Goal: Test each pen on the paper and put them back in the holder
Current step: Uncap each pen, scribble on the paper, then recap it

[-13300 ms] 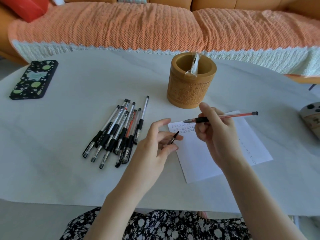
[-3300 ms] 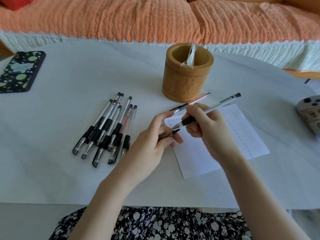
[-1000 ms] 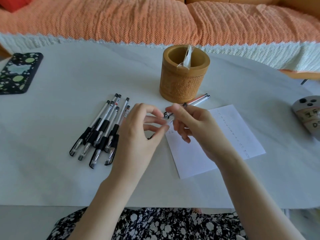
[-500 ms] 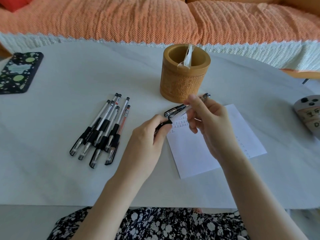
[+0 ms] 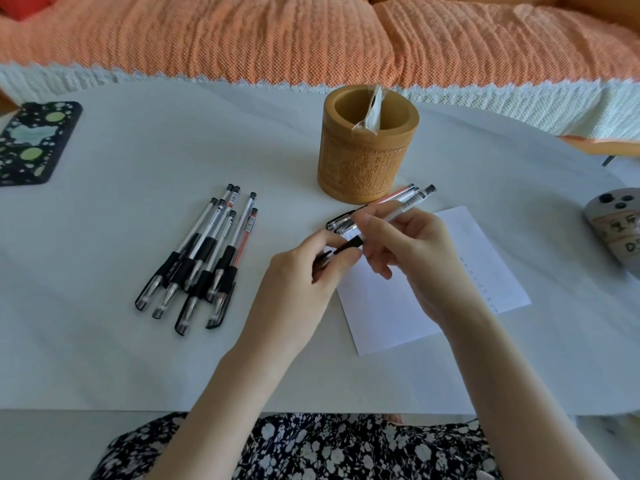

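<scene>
Progress is judged early: one pen is clamped in the right hand over the paper, its tip end pinched by the left hand, two pens are laid by the holder, the left bunch untested.

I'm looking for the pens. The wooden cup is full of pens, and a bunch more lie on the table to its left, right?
No. The head view shows no pens in the wooden cup; only a clear wrapper sticks out. The bunch of pens does lie on the table to its left.
</scene>
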Motion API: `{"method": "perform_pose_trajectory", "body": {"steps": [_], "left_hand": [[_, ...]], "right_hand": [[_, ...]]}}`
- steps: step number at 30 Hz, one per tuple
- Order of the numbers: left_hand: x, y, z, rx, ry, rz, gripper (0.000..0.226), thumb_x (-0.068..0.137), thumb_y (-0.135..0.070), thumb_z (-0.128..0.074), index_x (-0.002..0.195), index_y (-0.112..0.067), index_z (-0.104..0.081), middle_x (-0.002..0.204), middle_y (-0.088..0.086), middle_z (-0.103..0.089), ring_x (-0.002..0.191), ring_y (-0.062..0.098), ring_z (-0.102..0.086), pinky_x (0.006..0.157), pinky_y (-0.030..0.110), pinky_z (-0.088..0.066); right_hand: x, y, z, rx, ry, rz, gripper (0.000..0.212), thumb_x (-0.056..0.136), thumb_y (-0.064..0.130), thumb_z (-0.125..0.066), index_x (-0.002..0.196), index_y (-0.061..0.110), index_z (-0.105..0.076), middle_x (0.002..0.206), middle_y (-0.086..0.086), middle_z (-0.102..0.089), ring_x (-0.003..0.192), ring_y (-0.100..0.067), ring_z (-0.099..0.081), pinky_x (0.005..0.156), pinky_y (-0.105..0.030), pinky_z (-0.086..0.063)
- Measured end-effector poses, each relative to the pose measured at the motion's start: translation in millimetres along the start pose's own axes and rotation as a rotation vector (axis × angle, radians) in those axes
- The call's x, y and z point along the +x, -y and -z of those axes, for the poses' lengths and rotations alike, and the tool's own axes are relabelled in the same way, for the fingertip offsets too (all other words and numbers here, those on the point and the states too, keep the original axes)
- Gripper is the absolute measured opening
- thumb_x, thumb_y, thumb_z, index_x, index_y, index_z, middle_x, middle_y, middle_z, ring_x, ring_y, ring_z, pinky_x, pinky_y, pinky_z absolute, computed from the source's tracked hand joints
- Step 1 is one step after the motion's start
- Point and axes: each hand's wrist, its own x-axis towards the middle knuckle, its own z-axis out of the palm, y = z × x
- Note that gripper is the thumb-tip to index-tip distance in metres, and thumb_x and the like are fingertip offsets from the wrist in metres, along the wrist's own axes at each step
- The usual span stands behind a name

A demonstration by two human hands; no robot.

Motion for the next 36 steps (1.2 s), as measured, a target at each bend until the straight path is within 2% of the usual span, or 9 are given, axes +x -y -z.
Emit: {"method": "perform_pose_trajectory", "body": {"steps": [3, 8, 11, 15, 19, 22, 25, 30, 36], "left_hand": [[-2, 4, 3, 0.102, -0.035, 0.046, 0.028, 0.07, -0.049, -0.07, 0.089, -0.029, -0.062, 0.053, -0.007, -0.039, 0.053, 0.009, -0.042, 0.051, 0.018, -0.033], [-3, 7, 6, 0.271, -0.001, 0.129, 0.038, 0.066, -0.051, -0.074, 0.098, -0.036, -0.06, 0.069, -0.007, -0.057, 0.076, 0.007, -0.058, 0.071, 0.03, -0.05], [-3, 5, 5, 0.346, 0.035, 0.12, 0.042, 0.068, -0.052, -0.072, 0.105, -0.038, -0.058, 0.066, -0.01, -0.054, 0.078, 0.008, -0.059, 0.068, 0.027, -0.047], [-2, 4, 4, 0.417, 0.061, 0.097, 0.042, 0.071, -0.053, -0.069, 0.108, -0.04, -0.054, 0.058, -0.009, -0.048, 0.07, 0.011, -0.056, 0.058, 0.025, -0.038], [-2, 5, 4, 0.419, 0.06, 0.094, 0.043, 0.071, -0.055, -0.068, 0.108, -0.041, -0.053, 0.057, -0.009, -0.049, 0.072, 0.01, -0.056, 0.059, 0.025, -0.038], [-2, 6, 3, 0.415, 0.054, 0.099, 0.043, 0.071, -0.055, -0.069, 0.107, -0.041, -0.053, 0.059, -0.01, -0.049, 0.077, 0.009, -0.057, 0.063, 0.025, -0.039], [-2, 7, 3, 0.417, 0.057, 0.091, 0.042, 0.071, -0.055, -0.069, 0.107, -0.04, -0.053, 0.058, -0.01, -0.048, 0.078, 0.009, -0.058, 0.065, 0.025, -0.042], [-1, 8, 2, 0.406, 0.057, 0.1, 0.045, 0.07, -0.055, -0.07, 0.109, -0.04, -0.054, 0.062, -0.013, -0.05, 0.086, 0.008, -0.061, 0.069, 0.024, -0.043], [-1, 9, 2, 0.416, 0.061, 0.099, 0.043, 0.07, -0.056, -0.069, 0.108, -0.041, -0.053, 0.058, -0.01, -0.048, 0.077, 0.01, -0.058, 0.064, 0.024, -0.039]], "right_hand": [[3, 1, 9, 0.099, -0.154, -0.038, 0.015, 0.09, 0.01, -0.056, 0.094, 0.004, -0.069, 0.054, -0.004, -0.059, 0.047, -0.021, -0.06, 0.041, -0.023, -0.035], [3, 2, 15, 0.171, -0.198, -0.108, 0.019, 0.09, 0.02, -0.059, 0.089, 0.004, -0.07, 0.072, -0.011, -0.072, 0.073, -0.026, -0.072, 0.045, -0.022, -0.042], [4, -3, 6, 0.07, -0.227, -0.039, 0.011, 0.08, 0.013, -0.073, 0.072, 0.007, -0.069, 0.062, 0.0, -0.065, 0.057, -0.019, -0.063, 0.041, -0.024, -0.038], [10, -10, 0, -0.088, -0.275, 0.018, 0.04, 0.08, 0.012, -0.073, 0.042, 0.023, -0.064, 0.062, -0.007, -0.052, 0.046, -0.021, -0.045, 0.041, -0.023, -0.029], [10, -18, -5, -0.19, -0.284, 0.063, 0.037, 0.084, 0.012, -0.066, 0.047, 0.014, -0.061, 0.062, -0.001, -0.06, 0.044, -0.01, -0.048, 0.049, -0.021, -0.034], [7, -20, -8, -0.217, -0.312, 0.081, 0.04, 0.082, 0.024, -0.073, 0.051, 0.01, -0.051, 0.043, -0.002, -0.05, 0.037, -0.009, -0.04, 0.046, -0.017, -0.033], [9, -24, -11, -0.287, -0.351, 0.114, 0.05, 0.079, 0.03, -0.076, 0.047, 0.006, -0.046, 0.044, -0.001, -0.044, 0.044, -0.011, -0.036, 0.047, -0.023, -0.029], [12, -27, -15, -0.387, -0.36, 0.116, 0.044, 0.084, 0.019, -0.066, 0.058, -0.009, -0.046, 0.052, -0.013, -0.041, 0.047, -0.01, -0.03, 0.043, -0.019, -0.022], [13, -30, -19, -0.379, -0.375, 0.119, 0.042, 0.083, 0.013, -0.061, 0.056, -0.007, -0.036, 0.055, -0.013, -0.032, 0.052, -0.015, -0.025, 0.047, -0.025, -0.02]]}}
